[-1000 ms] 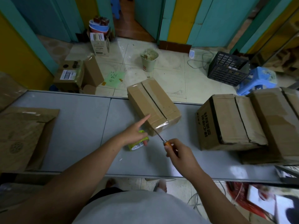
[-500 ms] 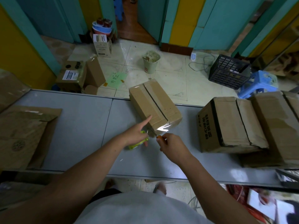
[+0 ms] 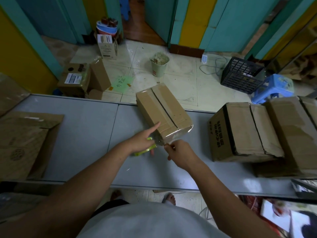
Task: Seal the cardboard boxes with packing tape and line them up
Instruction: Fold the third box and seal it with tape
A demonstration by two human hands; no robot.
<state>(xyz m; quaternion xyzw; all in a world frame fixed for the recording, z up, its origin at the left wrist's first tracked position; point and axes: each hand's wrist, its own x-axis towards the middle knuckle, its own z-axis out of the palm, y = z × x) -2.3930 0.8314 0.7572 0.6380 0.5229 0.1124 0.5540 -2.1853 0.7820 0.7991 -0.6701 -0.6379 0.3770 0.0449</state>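
Three boxes stand on the tabletop [image 3: 82, 134]. The centre box [image 3: 163, 109] sits at an angle, with clear tape [image 3: 178, 134] over its near end. The second box [image 3: 240, 133] stands at right, and the third box [image 3: 295, 131] beside it is cut off by the frame edge. The left hand [image 3: 142, 140] lays a straight index finger against the centre box's near left edge. Its other fingers curl on a green roll [image 3: 145, 151], mostly hidden under the palm. The right hand [image 3: 181, 152] is clenched on a thin tool [image 3: 166, 144], of which only the tip shows, at the tape. Flattened cardboard [image 3: 27, 140] lies at left.
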